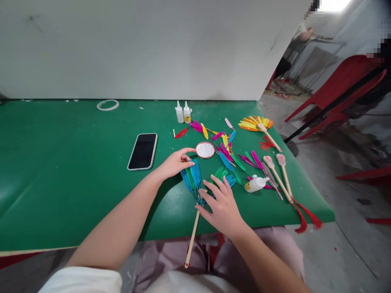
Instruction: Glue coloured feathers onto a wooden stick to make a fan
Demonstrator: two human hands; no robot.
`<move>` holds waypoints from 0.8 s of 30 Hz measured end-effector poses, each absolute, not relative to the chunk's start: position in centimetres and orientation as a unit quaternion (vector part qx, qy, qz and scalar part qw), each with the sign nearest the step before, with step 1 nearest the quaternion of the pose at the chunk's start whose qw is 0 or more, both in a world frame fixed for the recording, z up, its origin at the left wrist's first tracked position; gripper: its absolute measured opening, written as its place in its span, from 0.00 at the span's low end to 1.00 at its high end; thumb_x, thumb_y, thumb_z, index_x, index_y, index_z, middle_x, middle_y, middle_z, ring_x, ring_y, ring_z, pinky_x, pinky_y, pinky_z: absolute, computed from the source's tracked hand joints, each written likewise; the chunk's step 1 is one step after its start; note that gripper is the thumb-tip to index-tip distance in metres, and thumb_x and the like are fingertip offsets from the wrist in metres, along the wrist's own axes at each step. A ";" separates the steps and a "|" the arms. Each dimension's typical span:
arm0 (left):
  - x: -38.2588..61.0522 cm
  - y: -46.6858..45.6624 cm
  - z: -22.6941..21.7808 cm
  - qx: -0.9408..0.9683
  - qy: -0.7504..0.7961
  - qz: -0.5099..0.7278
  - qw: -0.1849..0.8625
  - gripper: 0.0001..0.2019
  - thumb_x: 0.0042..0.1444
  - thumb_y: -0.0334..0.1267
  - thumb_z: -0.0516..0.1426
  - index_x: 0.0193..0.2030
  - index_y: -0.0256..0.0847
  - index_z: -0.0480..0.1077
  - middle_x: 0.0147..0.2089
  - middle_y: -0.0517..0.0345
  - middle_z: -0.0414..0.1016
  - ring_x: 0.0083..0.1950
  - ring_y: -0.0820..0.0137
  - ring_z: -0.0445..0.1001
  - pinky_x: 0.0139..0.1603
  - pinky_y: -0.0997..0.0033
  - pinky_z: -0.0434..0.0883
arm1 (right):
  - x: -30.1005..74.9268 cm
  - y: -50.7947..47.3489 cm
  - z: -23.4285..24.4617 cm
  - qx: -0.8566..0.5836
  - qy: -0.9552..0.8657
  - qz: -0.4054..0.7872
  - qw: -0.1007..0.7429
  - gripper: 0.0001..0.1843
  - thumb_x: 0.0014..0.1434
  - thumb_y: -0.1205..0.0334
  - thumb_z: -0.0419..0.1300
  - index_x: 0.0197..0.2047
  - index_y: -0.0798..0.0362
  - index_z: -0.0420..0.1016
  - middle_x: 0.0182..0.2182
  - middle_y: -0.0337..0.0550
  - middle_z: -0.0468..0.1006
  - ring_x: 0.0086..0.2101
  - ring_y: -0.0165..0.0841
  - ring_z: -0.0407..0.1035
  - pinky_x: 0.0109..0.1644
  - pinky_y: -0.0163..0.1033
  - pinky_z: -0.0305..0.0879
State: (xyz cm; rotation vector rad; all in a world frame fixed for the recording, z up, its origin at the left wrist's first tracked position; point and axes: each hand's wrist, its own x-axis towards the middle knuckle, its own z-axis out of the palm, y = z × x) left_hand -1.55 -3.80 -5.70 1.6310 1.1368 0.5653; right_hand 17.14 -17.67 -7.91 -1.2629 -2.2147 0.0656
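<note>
A feather fan with blue and green feathers lies in front of me, its pale wooden handle reaching over the table's near edge. Over the base of its feathers rests my right hand, fingers spread; part of the fan is hidden beneath it. My left hand is at the feather tips, thumb and stretched index finger apart. That index fingertip reaches the rim of a small round white disc with a red edge. Whether either hand presses on the feathers is hard to see.
Loose coloured feathers lie to the right. A glue bottle lies tipped there; two more glue bottles stand behind. A yellow feather fan, bare wooden handles with red tassels, a phone and a tape ring surround them.
</note>
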 end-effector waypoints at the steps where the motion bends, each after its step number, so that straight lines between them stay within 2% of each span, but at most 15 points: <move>1: -1.6 -3.8 -5.7 0.682 0.472 0.233 0.507 0.25 0.48 0.37 0.59 0.55 0.40 0.63 0.28 0.65 0.65 0.29 0.75 0.65 0.34 0.74 0.63 | 17.1 -17.7 -7.9 -0.474 -0.830 0.024 0.292 0.15 0.58 0.53 0.57 0.46 0.51 0.74 0.50 0.48 0.72 0.58 0.45 0.56 0.62 0.60 0.49; 8: -1.3 -4.0 -5.8 0.696 0.481 0.236 0.478 0.23 0.50 0.41 0.58 0.54 0.38 0.65 0.28 0.64 0.66 0.29 0.75 0.66 0.33 0.74 0.64 | 17.2 -17.6 -7.8 -0.475 -0.833 0.028 0.284 0.16 0.59 0.53 0.56 0.46 0.51 0.74 0.51 0.48 0.72 0.59 0.45 0.55 0.63 0.60 0.47; 14: -0.9 -4.1 -6.0 0.691 0.482 0.236 0.484 0.23 0.49 0.40 0.58 0.53 0.38 0.65 0.29 0.63 0.66 0.30 0.74 0.66 0.34 0.72 0.65 | 17.2 -17.5 -8.0 -0.477 -0.833 0.025 0.280 0.16 0.60 0.52 0.55 0.46 0.52 0.73 0.51 0.45 0.72 0.59 0.45 0.55 0.63 0.60 0.46; 19: -0.9 -4.0 -6.0 0.695 0.486 0.232 0.477 0.23 0.49 0.40 0.58 0.54 0.38 0.65 0.30 0.62 0.66 0.30 0.74 0.65 0.33 0.72 0.64 | 17.2 -17.6 -8.0 -0.477 -0.832 0.025 0.282 0.16 0.58 0.53 0.57 0.46 0.52 0.73 0.51 0.47 0.73 0.59 0.45 0.55 0.64 0.59 0.45; 24: -1.0 -3.9 -6.1 0.696 0.483 0.231 0.479 0.24 0.49 0.41 0.58 0.54 0.38 0.65 0.30 0.62 0.66 0.30 0.74 0.65 0.33 0.72 0.64 | 17.1 -17.2 -8.0 -0.477 -0.828 0.026 0.294 0.16 0.58 0.53 0.57 0.46 0.51 0.73 0.50 0.46 0.73 0.58 0.44 0.57 0.63 0.59 0.47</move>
